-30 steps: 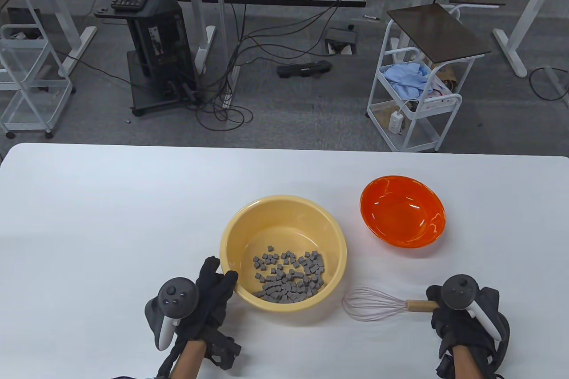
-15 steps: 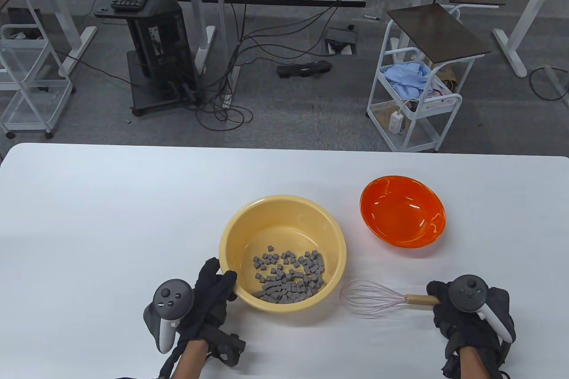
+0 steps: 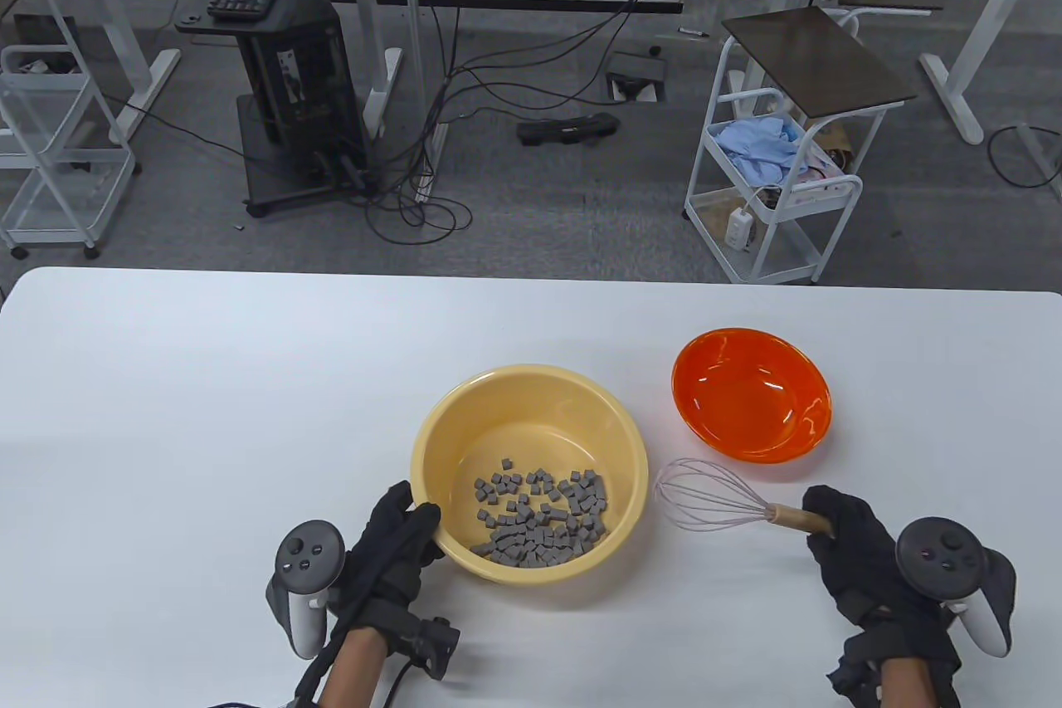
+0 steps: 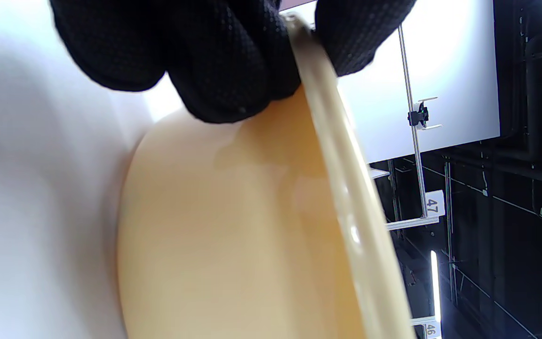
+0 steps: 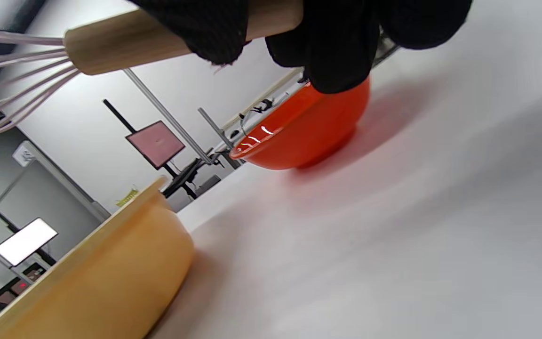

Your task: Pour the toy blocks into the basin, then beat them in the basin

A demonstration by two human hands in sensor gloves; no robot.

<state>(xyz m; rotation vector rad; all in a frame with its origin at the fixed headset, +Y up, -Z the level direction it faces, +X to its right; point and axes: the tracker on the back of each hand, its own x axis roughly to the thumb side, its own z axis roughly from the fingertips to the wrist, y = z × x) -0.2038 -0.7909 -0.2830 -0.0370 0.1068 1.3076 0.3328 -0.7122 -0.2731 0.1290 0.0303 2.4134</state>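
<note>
in the left wrist view the yellow basin (image 4: 233, 226) fills the picture, its lower part cut off and the blocks inside hidden behind its wall. in the right wrist view the whisk (image 5: 125, 40) wires run off the left edge, and the right hand (image 5: 327, 42) covers much of its wooden handle.

Small grey toy cubes (image 3: 541, 515) are heaped in the upright round yellow plastic basin (image 3: 448, 426); beside it, a wooden-handled wire whisk (image 3: 718, 497) is held off the table.

Yellow basin (image 3: 531, 401), grey blocks (image 3: 539, 521), orange bowl (image 3: 751, 393), perhaps lilac whisk (image 3: 713, 496)

Both hands (left (image 3: 390, 546), right (image 3: 859, 567)) clenched
</note>
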